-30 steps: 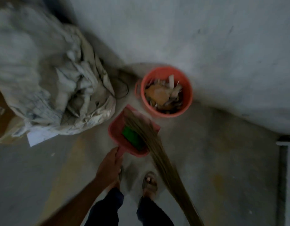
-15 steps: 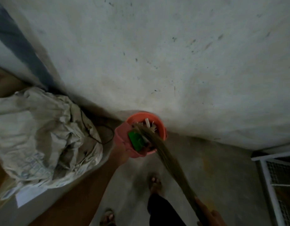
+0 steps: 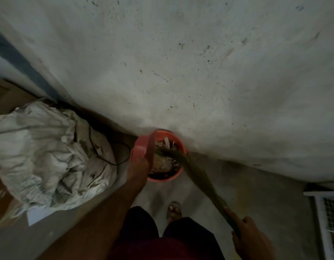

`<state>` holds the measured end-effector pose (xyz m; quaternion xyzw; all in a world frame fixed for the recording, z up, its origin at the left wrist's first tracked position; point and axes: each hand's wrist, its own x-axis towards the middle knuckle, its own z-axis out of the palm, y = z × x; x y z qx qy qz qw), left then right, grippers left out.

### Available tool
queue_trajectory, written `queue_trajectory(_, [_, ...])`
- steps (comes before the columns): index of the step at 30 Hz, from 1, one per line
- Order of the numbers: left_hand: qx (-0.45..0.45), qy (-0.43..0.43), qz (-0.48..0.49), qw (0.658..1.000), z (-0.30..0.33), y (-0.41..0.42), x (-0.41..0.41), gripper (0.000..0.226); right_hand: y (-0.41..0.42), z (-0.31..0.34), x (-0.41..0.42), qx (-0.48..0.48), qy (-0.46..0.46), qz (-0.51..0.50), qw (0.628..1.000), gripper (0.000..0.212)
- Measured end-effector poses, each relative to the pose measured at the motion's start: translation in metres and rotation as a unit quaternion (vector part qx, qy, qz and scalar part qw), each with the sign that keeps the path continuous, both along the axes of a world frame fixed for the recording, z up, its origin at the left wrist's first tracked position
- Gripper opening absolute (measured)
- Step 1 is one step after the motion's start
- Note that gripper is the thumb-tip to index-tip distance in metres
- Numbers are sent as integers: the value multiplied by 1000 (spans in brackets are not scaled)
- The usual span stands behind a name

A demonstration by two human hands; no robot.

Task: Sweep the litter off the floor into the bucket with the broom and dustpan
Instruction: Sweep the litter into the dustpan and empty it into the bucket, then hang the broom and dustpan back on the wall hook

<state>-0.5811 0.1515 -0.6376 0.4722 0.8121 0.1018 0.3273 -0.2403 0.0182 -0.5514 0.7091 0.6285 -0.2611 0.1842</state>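
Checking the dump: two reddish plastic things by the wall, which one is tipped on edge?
The dustpan, held by the left hand, tipped over the bucket, which stands upright.

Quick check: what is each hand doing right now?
Left hand: closed on the handle of the dustpan, tipped over the bucket.
Right hand: closed on the broom, bristle end in the bucket.
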Motion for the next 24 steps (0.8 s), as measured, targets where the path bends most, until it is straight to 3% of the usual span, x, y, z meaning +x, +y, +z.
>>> queue_trajectory(5, [11, 29, -56, 998, 21, -8, -6, 37, 1, -6, -1, 21, -5, -13, 1000, 77])
queue_trajectory(10, [-11, 132, -132, 982, 39, -28, -21, 40, -8, 1, -11, 19, 54, -60, 997, 81])
queue_trajectory(13, [-26, 99, -119, 988, 45, -42, -35, 42, -20, 15, -18, 32, 75, -75, 994, 79])
queue_trajectory(16, [-16, 3, -91, 996, 58, -54, -54, 53, -31, 28, -27, 29, 77, -80, 993, 79])
queue_trajectory(20, [26, -10, -102, 994, 75, -62, -81, 49, -41, 49, -51, 58, 58, -85, 993, 66])
queue_trajectory(24, [77, 34, -138, 987, 91, -68, -105, 42, -41, 70, -75, 108, 36, -72, 991, 42])
